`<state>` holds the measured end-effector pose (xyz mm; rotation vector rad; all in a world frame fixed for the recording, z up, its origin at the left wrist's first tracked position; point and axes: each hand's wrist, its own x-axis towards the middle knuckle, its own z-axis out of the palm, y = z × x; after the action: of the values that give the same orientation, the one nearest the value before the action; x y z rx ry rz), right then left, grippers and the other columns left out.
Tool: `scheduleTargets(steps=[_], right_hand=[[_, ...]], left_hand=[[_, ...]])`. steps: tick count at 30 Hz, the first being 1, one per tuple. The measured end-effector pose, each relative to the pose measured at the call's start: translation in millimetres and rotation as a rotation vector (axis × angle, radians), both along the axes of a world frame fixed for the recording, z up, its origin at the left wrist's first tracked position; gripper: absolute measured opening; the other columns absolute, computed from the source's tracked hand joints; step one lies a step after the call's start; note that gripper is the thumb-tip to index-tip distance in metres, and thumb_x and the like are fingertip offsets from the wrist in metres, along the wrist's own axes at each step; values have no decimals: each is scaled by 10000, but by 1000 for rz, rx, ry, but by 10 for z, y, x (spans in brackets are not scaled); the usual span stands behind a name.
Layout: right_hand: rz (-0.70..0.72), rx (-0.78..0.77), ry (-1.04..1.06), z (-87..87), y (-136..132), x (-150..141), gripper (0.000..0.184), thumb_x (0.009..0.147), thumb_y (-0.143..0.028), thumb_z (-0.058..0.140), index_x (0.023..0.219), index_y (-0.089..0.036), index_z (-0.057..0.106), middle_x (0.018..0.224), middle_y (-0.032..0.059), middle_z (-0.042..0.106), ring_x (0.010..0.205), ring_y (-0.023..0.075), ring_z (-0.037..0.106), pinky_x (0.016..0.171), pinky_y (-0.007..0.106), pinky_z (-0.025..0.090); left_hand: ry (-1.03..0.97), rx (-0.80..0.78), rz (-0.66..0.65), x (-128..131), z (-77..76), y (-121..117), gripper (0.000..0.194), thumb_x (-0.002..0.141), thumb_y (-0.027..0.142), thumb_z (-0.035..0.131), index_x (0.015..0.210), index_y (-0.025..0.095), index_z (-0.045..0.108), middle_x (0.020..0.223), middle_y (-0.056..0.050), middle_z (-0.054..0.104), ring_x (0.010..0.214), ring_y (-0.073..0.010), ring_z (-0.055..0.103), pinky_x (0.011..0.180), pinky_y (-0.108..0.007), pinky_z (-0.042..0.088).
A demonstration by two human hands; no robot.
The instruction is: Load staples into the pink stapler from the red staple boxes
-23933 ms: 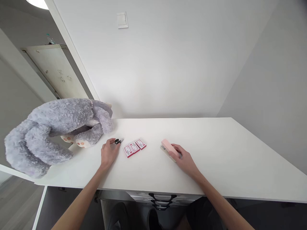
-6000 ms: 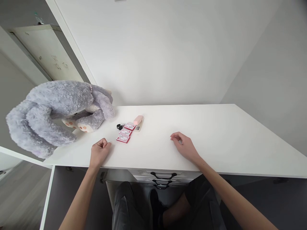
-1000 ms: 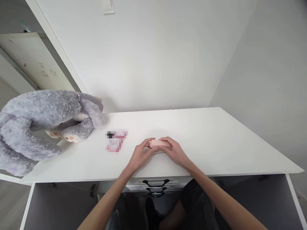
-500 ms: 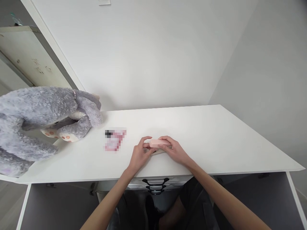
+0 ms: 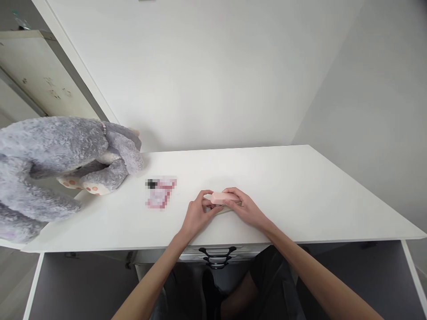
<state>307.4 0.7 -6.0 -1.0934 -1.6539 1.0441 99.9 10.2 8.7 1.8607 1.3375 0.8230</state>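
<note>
A pale pink oblong piece with rounded edges (image 5: 220, 198), like a small case or its lid, is held just above the desk near its front. My right hand (image 5: 246, 208) grips its right side, fingers over the top and thumb along the front. Beneath it shows a flat cream-coloured piece (image 5: 230, 209), mostly hidden by the fingers. My left hand (image 5: 197, 212) is curled round the left end of these pieces, its thumb pointing right along the cream piece's edge. Whether the two pieces are joined cannot be seen.
On the white desk (image 5: 300, 195) lies a blurred pink-and-white item with a black patch (image 5: 160, 193). A large grey plush toy (image 5: 63, 146) leans over the left end. Black drawer handles (image 5: 217, 252) are below the front edge; a wall stands behind.
The pink piece has shifted slightly right and its left end is a little farther from my left fingers. More of the cream piece's right part shows. The view has tipped slightly.
</note>
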Motion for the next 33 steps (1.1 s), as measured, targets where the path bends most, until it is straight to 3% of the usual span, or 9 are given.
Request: scheduleTargets(steps=[10, 19, 33], right_hand=[[20, -28, 36, -1, 1, 7, 313, 996, -496, 531, 1203, -277, 614, 1225, 45, 675, 1119, 244, 640, 902, 352, 525], [12, -17, 88, 0, 1, 19, 304, 1007, -486, 516, 1209, -276, 601, 1241, 57, 660, 1120, 242, 634, 912, 355, 522], [41, -20, 218, -65, 22, 22, 328, 1013, -513, 536, 1241, -283, 586, 1213, 57, 660, 1104, 227, 623, 955, 373, 492]], left_hand=[[-33, -37, 2, -4, -29, 19, 477, 798, 529, 761, 1168, 283, 590, 878, 7, 813, 753, -222, 711, 747, -340, 496], [-26, -38, -5, 29, -45, 10, 416, 814, 497, 761, 1153, 304, 616, 1025, 3, 820, 727, -212, 697, 766, -345, 513], [9, 0, -29, 85, -97, -33, 396, 834, 464, 762, 1157, 305, 596, 1070, 56, 800, 720, -149, 641, 748, -298, 503]])
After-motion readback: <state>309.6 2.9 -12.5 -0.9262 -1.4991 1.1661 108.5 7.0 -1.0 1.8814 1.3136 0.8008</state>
